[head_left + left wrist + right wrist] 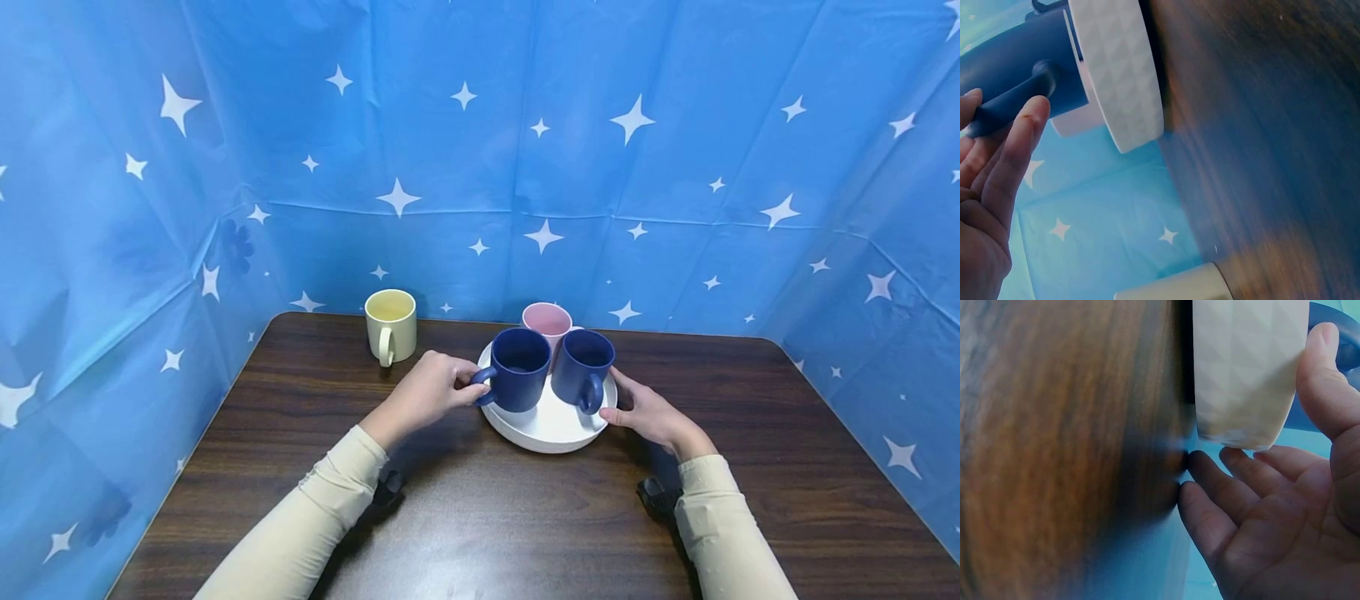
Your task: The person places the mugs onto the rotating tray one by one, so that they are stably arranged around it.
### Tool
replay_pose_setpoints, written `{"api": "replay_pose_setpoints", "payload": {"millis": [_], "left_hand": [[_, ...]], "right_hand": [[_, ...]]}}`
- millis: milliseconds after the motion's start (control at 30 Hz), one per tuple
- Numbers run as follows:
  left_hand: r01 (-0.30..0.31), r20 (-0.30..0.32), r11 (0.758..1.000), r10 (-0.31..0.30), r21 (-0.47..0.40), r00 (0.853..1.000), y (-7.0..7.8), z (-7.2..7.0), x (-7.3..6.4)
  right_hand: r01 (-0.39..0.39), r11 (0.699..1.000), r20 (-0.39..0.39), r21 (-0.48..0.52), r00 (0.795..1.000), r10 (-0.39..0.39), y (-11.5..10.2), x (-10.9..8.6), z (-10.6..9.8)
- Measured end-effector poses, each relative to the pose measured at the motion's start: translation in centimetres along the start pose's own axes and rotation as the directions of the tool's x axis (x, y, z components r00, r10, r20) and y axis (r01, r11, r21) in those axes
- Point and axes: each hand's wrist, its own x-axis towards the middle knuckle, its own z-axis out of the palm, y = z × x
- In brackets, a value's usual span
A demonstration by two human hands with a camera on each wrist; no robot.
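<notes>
Left hand: the left hand [429,390] pinches the handle of a dark blue mug [517,380].
Held mug: upright above the left part of a white round tray [551,441], base clear of the rim.
Right hand: the right hand [654,415] lies at the tray's right side, fingers spread and loosely extended, thumb at the rim.
Tray: near the middle of the far edge of the worktop [525,525]; carries a second blue mug [576,371] and, behind it, a pink mug [545,322].
Yellow mug [399,335]: upright, near the far-left corner.
Backdrop: blue cloth [442,142] with white stars.
</notes>
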Motion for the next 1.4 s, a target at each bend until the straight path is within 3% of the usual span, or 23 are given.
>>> {"api": "replay_pose_setpoints", "payload": {"millis": [433, 700, 833, 1067, 1400], "left_hand": [[-0.040, 0.066, 0.999, 0.042, -0.026, 0.997, -0.2, 1.0, 0.5], [-0.020, 0.142, 0.998, 0.028, -0.059, 0.989, 0.0, 1.7, 1.0], [-0.023, 0.143, 0.999, 0.030, -0.047, 0.989, -0.1, 1.9, 1.0], [-0.079, 0.137, 0.995, 0.087, -0.060, 0.987, -0.5, 2.2, 1.6], [-0.080, 0.176, 0.994, 0.091, -0.069, 0.980, -0.5, 2.7, 2.1]], "right_hand": [[0.029, 1.000, 0.004, -0.003, 1.000, -0.029, -0.2, -0.2, 0.1], [0.038, 0.999, -0.002, -0.004, 0.999, -0.038, 0.2, -0.6, 0.0], [0.053, 0.998, 0.002, -0.016, 0.999, -0.053, 0.3, -0.2, 0.0], [0.064, 0.998, 0.006, -0.003, 0.998, -0.064, 0.3, -0.2, -0.2], [0.070, 0.998, 0.003, -0.001, 0.998, -0.070, -0.2, -0.4, 0.0]]}}
